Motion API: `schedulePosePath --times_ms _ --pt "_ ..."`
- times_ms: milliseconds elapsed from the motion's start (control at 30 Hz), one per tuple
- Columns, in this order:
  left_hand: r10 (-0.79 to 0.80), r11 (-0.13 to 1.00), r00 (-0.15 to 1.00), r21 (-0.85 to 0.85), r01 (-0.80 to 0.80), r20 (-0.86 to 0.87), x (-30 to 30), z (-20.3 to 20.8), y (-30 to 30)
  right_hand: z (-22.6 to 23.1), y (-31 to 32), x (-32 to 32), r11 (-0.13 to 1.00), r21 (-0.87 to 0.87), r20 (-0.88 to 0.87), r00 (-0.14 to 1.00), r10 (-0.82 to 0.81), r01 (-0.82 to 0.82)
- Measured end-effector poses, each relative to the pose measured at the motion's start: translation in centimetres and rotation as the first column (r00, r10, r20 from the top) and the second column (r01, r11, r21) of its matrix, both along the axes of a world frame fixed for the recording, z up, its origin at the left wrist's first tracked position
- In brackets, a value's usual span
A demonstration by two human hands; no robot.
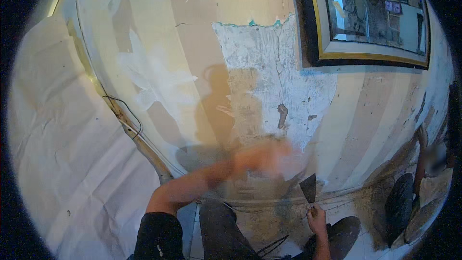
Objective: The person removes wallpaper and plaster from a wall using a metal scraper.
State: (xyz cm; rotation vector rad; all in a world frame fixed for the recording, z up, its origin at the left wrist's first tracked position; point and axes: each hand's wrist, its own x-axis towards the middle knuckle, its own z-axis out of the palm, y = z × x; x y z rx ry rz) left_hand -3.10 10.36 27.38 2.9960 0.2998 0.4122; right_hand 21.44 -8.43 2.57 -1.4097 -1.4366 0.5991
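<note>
My right hand is closed round the handle of a putty knife, low in front of the wall. Its dark, flared blade points up. My left hand reaches across to the right before the bare patch; motion smears its fingers, and I cannot tell whether anything is in them. Behind it, the striped cream and tan wall has a large stripped patch of whitish plaster. Greenish ragged paint edges its top, and darker gouges and a crack mark its surface.
A framed picture with glass hangs at the upper right. White sheeting covers the left side, with a loose dark cable beside it. Dark and beige items, partly blurred, stand at the right. Dirt lies along the wall's foot.
</note>
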Motion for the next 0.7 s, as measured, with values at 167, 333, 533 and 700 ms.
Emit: schedulePosePath --times_ms 167,333,533,700 --pt "-0.264 0.962 0.853 -0.058 0.267 -0.45 1.1 -17.5 -6.1 -1.8 -0.1 0.7 0.996 0.012 0.082 0.992 -0.095 0.094" --pt "0.081 0.74 0.963 -0.632 -0.231 -0.258 0.4 -31.4 -9.6 -3.2 0.4 0.5 0.992 -0.061 0.073 0.992 -0.103 0.107" --pt "-0.044 0.594 0.897 -0.733 -0.331 -0.441 -0.9 -39.5 -13.1 -2.8 -0.4 0.8 0.945 -0.31 0.204 0.964 0.168 -0.099" --pt "0.059 0.608 0.965 -0.758 -0.238 -0.255 1.8 -37.6 -10.5 -2.0 -0.8 -0.3 0.935 -0.334 0.323 0.917 0.235 -0.122"
